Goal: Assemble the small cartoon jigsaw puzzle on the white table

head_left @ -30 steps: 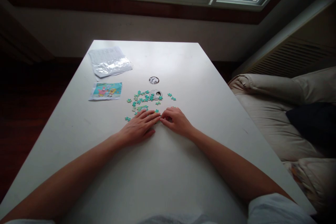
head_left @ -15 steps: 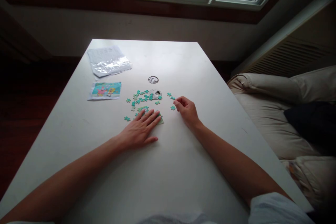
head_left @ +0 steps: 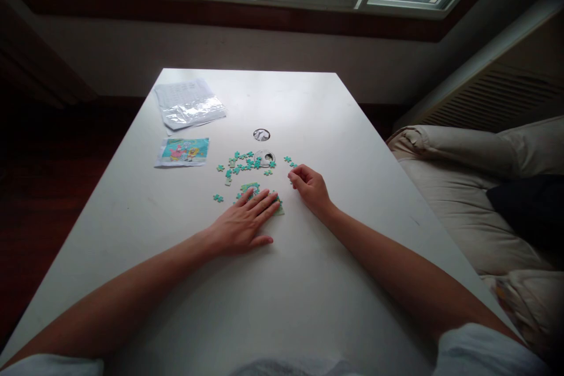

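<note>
My left hand (head_left: pixel 244 224) lies flat with its fingers stretched out over a partly joined patch of jigsaw puzzle (head_left: pixel 251 188), which it partly covers. To the right, my right hand (head_left: pixel 309 187) is closed in a pinch just above the table; whatever is between its fingertips is too small to make out. Loose green puzzle pieces (head_left: pixel 240 168) are scattered beyond my left hand. Two or so more pieces (head_left: pixel 288 160) sit just past my right fingertips. One piece (head_left: pixel 218 198) rests alone to the left of the patch.
A small picture sheet with cartoon figures (head_left: pixel 185 152) lies on the left of the white table (head_left: pixel 335 282). Behind it is a clear plastic bag with papers (head_left: pixel 191 107). Two round cutouts (head_left: pixel 261 135) are in the tabletop's middle. A beige sofa (head_left: pixel 445 188) stands at the right.
The whole view has shifted slightly. My right hand has moved a little toward the left hand and now covers most of a loose piece. My left hand stays flat on the patch.
</note>
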Demonstrator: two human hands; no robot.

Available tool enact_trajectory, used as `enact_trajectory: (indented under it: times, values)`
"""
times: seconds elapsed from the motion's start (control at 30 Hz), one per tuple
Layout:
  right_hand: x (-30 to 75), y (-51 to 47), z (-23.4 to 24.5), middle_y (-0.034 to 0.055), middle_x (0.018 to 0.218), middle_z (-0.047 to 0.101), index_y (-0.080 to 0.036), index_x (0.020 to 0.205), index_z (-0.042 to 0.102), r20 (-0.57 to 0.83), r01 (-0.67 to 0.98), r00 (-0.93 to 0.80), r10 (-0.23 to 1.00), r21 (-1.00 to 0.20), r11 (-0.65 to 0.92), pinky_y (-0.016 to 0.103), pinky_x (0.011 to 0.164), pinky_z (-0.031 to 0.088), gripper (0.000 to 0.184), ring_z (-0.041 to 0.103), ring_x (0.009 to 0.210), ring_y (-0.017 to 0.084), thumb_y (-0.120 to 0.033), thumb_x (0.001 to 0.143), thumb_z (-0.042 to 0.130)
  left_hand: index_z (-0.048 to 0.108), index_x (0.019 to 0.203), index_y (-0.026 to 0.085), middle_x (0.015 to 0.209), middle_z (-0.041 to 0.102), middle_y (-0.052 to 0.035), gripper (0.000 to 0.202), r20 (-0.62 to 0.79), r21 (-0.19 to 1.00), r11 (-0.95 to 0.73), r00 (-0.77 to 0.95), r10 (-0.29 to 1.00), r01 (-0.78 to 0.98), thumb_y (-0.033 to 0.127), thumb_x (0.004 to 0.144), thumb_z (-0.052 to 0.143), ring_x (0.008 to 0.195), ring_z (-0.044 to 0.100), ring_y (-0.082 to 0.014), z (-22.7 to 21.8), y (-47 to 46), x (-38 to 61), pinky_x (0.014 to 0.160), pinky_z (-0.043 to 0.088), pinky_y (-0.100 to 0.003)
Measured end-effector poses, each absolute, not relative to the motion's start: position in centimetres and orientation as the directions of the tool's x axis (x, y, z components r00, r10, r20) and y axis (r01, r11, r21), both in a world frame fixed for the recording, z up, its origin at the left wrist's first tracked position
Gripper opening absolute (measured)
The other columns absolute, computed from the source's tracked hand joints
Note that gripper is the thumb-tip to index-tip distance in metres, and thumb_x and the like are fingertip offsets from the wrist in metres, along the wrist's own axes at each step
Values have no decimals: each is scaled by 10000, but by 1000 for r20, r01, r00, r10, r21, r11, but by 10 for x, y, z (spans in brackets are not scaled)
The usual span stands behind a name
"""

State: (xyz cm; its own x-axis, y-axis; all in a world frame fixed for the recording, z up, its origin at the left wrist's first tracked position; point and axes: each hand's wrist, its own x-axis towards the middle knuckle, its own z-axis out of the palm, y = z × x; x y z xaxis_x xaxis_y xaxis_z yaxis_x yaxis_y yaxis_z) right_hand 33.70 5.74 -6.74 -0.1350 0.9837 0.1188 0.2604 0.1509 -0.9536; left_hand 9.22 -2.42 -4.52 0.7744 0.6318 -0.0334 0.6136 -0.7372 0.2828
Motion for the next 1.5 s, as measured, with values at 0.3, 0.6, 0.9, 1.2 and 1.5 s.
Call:
enact_trajectory:
  times: [0.3, 0.6, 0.9, 1.2, 1.5]
  values:
    - [343, 58, -65, 6, 692, 636, -178, 863, 636, 95, 221, -240, 966, -964, 149, 239, 652, 436, 302, 551, 642, 113, -476, 897, 613, 361, 1555, 241, 1607, 397, -67, 583, 184, 233, -743, 722, 667, 627, 484, 1028, 420, 1502, 329, -264, -43, -6, 84, 1269, 205, -483]
    - [344, 56, -64, 34, 802, 683, -177, 895, 653, 127, 231, -235, 964, -956, 182, 249, 725, 479, 327, 612, 741, 137, -499, 911, 600, 713, 938, 223, 991, 695, -55, 209, 347, 232, -317, 226, 910, 920, 226, 937, 504, 918, 623, -227, -37, 29, 24, 876, 466, -389]
    - [346, 56, -63, 36, 821, 688, -179, 886, 666, 119, 256, -263, 957, -948, 189, 260, 751, 489, 345, 611, 758, 141, -512, 925, 583, 730, 967, 228, 930, 630, -29, 219, 181, 499, -407, 367, 913, 766, 328, 914, 542, 742, 574, -123, -39, 45, -2, 695, 468, -239]
    - [344, 53, -59, 33, 795, 680, -178, 854, 653, 126, 290, -245, 961, -936, 197, 248, 718, 476, 339, 603, 735, 136, -499, 926, 570, 719, 1156, 284, 976, 627, -46, 285, 201, 403, -501, 460, 865, 766, 347, 927, 563, 891, 571, -185, -40, 45, 3, 835, 475, -317]
    - [347, 54, -52, 29, 792, 674, -178, 847, 664, 255, 421, -53, 966, -871, 253, 236, 705, 456, 294, 603, 776, 145, -442, 929, 564, 725, 1003, 262, 1018, 630, -48, 172, 211, 374, -508, 462, 862, 776, 335, 920, 593, 953, 557, -210, -41, 43, 4, 857, 460, -335]
